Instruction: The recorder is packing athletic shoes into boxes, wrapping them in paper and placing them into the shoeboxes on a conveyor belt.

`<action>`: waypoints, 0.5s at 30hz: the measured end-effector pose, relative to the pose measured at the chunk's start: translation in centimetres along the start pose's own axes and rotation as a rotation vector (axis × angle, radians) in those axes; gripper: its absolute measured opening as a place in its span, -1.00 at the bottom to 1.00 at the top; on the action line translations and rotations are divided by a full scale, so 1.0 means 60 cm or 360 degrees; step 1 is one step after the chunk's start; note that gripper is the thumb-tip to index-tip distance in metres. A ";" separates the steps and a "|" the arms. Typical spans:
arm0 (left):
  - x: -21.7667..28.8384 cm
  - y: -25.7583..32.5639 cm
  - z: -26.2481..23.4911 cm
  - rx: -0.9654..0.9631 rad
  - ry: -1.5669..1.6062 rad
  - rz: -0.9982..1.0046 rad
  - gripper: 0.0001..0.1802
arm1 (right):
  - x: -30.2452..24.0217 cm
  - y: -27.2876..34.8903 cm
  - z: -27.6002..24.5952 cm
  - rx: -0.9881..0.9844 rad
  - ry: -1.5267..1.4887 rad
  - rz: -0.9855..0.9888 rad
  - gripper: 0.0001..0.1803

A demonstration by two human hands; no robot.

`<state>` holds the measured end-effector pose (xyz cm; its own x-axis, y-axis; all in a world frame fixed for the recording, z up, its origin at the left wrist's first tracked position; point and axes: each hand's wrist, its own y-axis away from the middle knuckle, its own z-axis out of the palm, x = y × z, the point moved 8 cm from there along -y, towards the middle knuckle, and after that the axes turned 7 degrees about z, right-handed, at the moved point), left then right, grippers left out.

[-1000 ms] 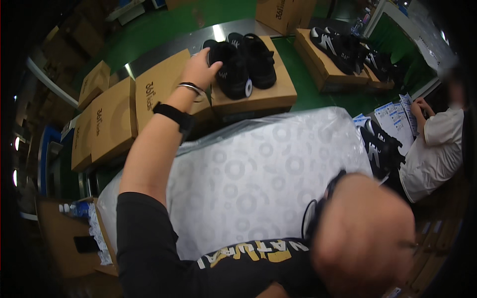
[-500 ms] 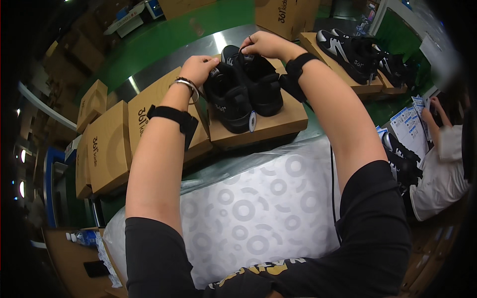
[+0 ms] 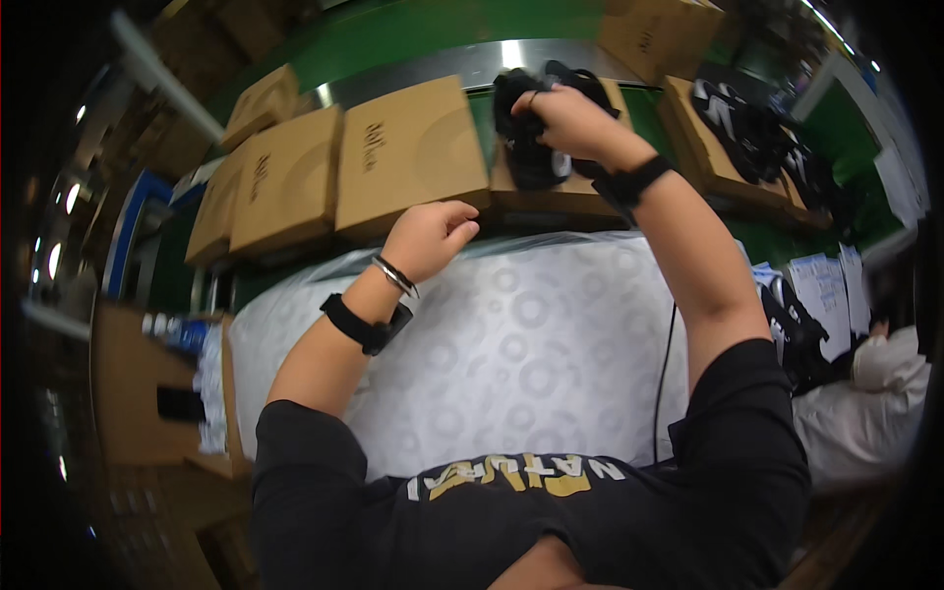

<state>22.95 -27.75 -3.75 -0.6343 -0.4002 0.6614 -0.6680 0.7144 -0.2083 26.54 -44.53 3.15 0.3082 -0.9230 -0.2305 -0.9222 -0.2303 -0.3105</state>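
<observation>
My right hand is closed on the upper part of a black sneaker, blurred by motion; the exact part gripped is hard to make out. A second black sneaker lies beside it, partly covered by that hand. Both are over a brown shoebox. My left hand is empty, with thumb and forefinger slightly apart, above the near edge of the white patterned sheet and close to another closed shoebox.
More closed shoeboxes line the left side. To the right, black-and-silver sneakers rest on boxes. Beyond them sit printed sheets and a person in a pale sleeve. A carton with a phone is at lower left.
My left hand has left the shoes and drawn back toward me. My right hand has shifted onto the left-hand sneaker. The whole view has swung, so the boxes appear further right.
</observation>
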 end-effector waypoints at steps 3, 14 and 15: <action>0.051 0.132 -0.083 0.0706 -0.0350 0.0171 -0.43 | -0.126 0.017 -0.092 0.0206 -0.1801 -0.0012 -0.51; -0.050 0.487 -0.107 0.0682 -0.0569 -0.1067 -0.59 | -0.227 0.168 0.186 -0.0432 -0.1941 0.0864 -0.42; -0.083 0.526 -0.117 0.0494 -0.0885 -0.1286 -0.58 | -0.217 0.175 0.200 -0.0463 -0.1882 0.0897 -0.42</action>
<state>7.73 0.81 -8.55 0.0116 -0.9610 0.2762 -0.9963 -0.0346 -0.0784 15.64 -31.20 -8.19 -0.2485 -0.1286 -0.9601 -0.9596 -0.1026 0.2621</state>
